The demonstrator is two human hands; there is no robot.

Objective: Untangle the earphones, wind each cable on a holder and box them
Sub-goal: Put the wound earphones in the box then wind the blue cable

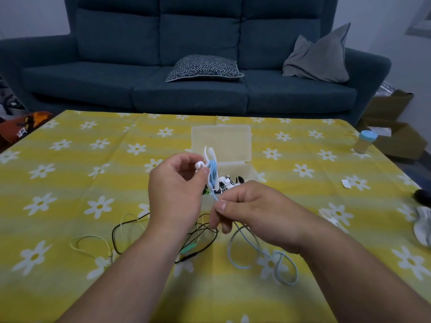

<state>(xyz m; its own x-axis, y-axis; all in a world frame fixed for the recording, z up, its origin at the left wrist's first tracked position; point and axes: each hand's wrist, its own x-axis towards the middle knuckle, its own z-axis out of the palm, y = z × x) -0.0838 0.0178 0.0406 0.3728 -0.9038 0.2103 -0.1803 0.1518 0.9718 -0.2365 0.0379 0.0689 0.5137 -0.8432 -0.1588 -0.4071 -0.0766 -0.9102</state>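
Note:
My left hand [177, 190] holds a white holder [211, 157] upright above the table, with a white earbud [199, 164] pinned against it. Several turns of light blue cable [212, 170] sit wound on the holder. My right hand [251, 206] pinches the same blue cable just below the holder; its loose end loops on the cloth [242, 252]. Behind my hands stands a clear plastic box [253, 172] with its lid [221, 143] raised and wound earphones inside. A black cable [116, 231] and a pale yellow-green cable [91, 238] lie tangled on the table.
The table wears a yellow cloth with white flowers [93, 159]. A blue-capped jar [365, 141] stands at the right edge. White holders [423, 227] and a dark object [423, 195] lie far right. A blue sofa [186, 66] with cushions is behind.

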